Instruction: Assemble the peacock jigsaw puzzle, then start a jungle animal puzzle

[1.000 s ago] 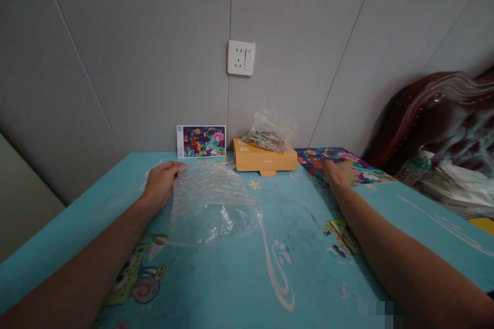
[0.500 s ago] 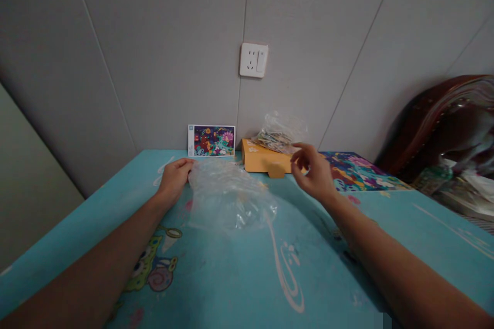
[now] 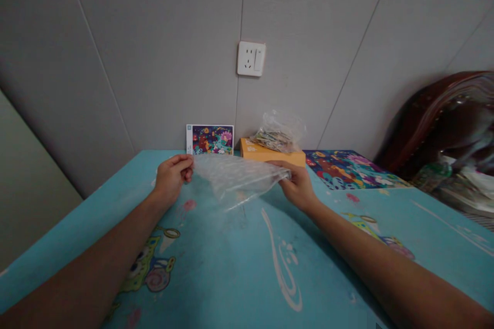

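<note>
A clear bubble-wrap bag (image 3: 235,177) is stretched between my two hands above the blue table. My left hand (image 3: 172,175) pinches its left corner with closed fingers. On the other side my right hand (image 3: 295,182) grips the right end, thumb below and fingers on top. Just behind the bag lies a yellow box (image 3: 270,154), its front partly covered by the bag and my right hand. A clear plastic bag of flat pieces (image 3: 278,139) rests on that box.
A small picture card (image 3: 212,139) leans upright against the wall. At the right back lies a colourful printed picture sheet (image 3: 353,168) on the cartoon-printed tablecloth (image 3: 239,267). A wall socket (image 3: 251,59) sits above. Beyond the right edge stands a dark leather chair (image 3: 443,123).
My right hand has come down and left from in front of the box and taken hold of the bubble-wrap bag's right end. The bag is now lifted and pulled taut.
</note>
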Motion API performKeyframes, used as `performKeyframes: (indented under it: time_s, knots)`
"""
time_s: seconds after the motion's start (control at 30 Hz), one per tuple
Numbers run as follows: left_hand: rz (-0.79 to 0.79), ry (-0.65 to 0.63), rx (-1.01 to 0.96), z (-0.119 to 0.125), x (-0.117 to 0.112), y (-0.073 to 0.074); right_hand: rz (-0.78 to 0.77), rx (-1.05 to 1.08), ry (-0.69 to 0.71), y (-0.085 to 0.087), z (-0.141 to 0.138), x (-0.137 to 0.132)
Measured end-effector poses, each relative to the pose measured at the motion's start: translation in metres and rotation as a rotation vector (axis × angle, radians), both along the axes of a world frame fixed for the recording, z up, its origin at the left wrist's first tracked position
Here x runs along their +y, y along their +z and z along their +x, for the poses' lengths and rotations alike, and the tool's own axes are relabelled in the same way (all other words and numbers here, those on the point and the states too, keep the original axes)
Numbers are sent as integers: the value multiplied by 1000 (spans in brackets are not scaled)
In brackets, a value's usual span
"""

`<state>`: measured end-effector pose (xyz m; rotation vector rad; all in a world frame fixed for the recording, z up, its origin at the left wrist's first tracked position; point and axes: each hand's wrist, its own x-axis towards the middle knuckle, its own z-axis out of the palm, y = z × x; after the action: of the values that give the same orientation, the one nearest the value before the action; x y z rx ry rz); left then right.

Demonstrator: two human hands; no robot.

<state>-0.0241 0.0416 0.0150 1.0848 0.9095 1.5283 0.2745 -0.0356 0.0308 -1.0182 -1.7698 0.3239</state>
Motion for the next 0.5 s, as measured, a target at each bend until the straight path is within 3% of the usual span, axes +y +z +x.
performKeyframes:
  time_s: [0.13,0.27,0.4,0.5]
  knots:
    - [-104,-71,-161,-2,-3,8,-84,195,19,-2,13,7]
    - [-251,-107,-274,-1,-6,14,-167,131,38,-4,19,10]
    - [-336,-316,-167,7,-15,13,-273,86,75,-10,9,7]
    - [-334,-441,-99,10,-20,12,-230,192,23,-7,8,11]
